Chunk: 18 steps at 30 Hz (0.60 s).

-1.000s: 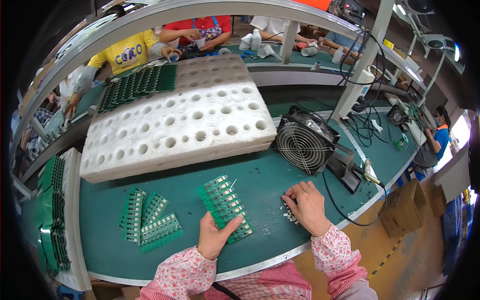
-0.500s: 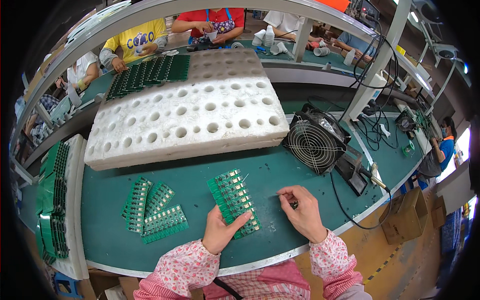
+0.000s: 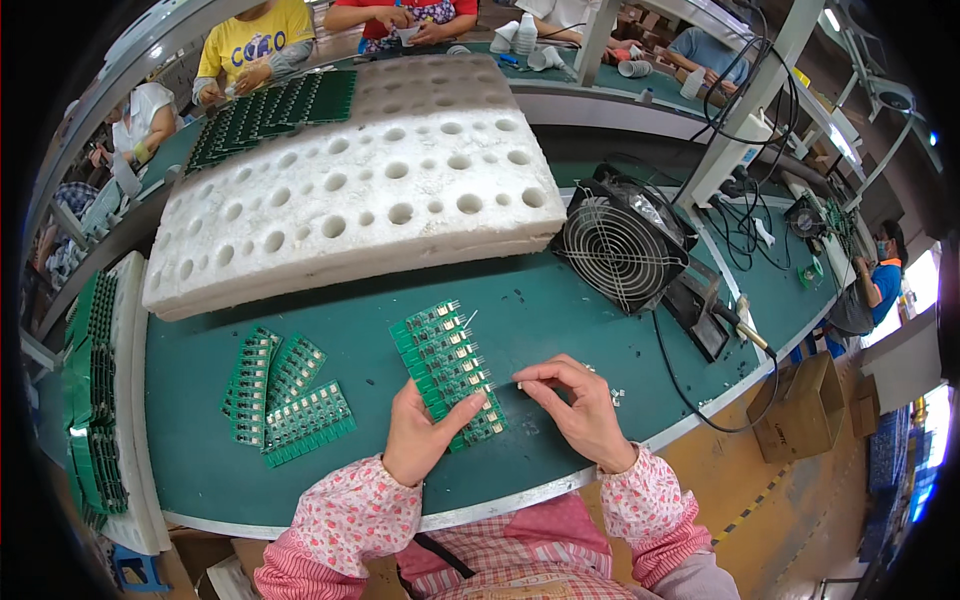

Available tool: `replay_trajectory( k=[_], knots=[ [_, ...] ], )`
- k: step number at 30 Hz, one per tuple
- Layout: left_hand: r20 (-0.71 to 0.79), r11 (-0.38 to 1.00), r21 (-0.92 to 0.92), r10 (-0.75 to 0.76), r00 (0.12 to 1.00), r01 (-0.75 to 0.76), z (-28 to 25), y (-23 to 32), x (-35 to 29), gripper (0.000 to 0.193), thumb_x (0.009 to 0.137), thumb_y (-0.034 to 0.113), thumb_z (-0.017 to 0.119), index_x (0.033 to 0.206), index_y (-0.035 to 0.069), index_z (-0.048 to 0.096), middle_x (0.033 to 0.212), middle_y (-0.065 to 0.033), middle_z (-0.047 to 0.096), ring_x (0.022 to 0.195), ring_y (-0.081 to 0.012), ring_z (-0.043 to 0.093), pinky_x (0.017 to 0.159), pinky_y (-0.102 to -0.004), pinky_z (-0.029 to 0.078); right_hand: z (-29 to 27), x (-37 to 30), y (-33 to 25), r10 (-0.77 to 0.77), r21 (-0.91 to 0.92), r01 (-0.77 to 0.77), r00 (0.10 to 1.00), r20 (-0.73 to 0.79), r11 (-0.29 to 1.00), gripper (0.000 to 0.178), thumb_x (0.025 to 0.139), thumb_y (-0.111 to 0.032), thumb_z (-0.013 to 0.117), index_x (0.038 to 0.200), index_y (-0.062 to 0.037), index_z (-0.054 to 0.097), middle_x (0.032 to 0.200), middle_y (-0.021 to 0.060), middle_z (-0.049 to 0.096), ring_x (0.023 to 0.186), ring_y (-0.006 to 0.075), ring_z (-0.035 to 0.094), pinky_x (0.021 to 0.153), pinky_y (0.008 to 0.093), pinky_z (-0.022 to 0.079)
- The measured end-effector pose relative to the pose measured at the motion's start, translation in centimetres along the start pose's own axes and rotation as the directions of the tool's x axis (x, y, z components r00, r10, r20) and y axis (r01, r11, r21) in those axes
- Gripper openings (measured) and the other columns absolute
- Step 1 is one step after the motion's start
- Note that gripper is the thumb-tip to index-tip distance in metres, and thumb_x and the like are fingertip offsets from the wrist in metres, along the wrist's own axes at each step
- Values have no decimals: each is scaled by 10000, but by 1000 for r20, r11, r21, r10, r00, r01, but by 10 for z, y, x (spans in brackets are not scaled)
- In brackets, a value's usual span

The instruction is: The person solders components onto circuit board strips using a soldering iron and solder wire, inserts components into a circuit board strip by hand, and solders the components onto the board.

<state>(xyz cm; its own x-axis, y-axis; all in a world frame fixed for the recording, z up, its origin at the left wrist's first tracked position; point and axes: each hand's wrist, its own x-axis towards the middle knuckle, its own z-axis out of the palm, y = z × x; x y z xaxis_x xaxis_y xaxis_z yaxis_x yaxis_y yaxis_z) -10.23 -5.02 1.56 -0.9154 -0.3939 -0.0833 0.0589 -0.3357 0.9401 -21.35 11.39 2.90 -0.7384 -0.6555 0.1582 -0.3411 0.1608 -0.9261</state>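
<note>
— Where is the left hand?

— Flat on the green desk, just left of the lower end of a green circuit board panel. Its fingers are loosely spread, the thumb reaching across the panel's lower edge and pressing it down rather than gripping it.

— And the panel itself?

— It lies flat near the front of the desk, between the two hands, running diagonally from upper left to lower right (a strip of small identical boards with pale parts along its right edge).

— The right hand?

— Just right of the panel, knuckles up. Thumb and forefinger are pinched together at the panel's right edge, with the other fingers curled. Something tiny seems held in the pinch, but it is too small to tell what.

— What else is around?

— A few small pale parts lie scattered on the desk beside the right hand. To the left, well apart from the hands, is a fanned pile of more green board strips. Behind the panel sits a big white foam block full of round holes, and to its right a tilted black fan with a wire grille. A soldering iron rests near the desk's right edge, and racks of green boards line the far left.
</note>
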Motion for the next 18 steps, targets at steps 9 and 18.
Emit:
replay_trajectory(
  k=[9,18],
  knots=[
    [35,999,43,2,999,-3,-3,-4,0,298,832,13,660,1098,-14,529,1003,-60,634,875,-112,615,764,-262,519,8,-2,8,140,432,-219,968,208,875,276,836,19,638,1033,-38,453,897,58,600,841,100,584,763,236,474],
    [57,992,125,25,998,-32,-2,-3,0,281,819,23,678,1068,-12,551,978,-47,640,847,-89,603,745,-240,504,9,0,11,127,385,-220,959,252,896,261,831,21,644,968,-56,435,879,47,585,821,91,566,776,238,464]
  ],
)
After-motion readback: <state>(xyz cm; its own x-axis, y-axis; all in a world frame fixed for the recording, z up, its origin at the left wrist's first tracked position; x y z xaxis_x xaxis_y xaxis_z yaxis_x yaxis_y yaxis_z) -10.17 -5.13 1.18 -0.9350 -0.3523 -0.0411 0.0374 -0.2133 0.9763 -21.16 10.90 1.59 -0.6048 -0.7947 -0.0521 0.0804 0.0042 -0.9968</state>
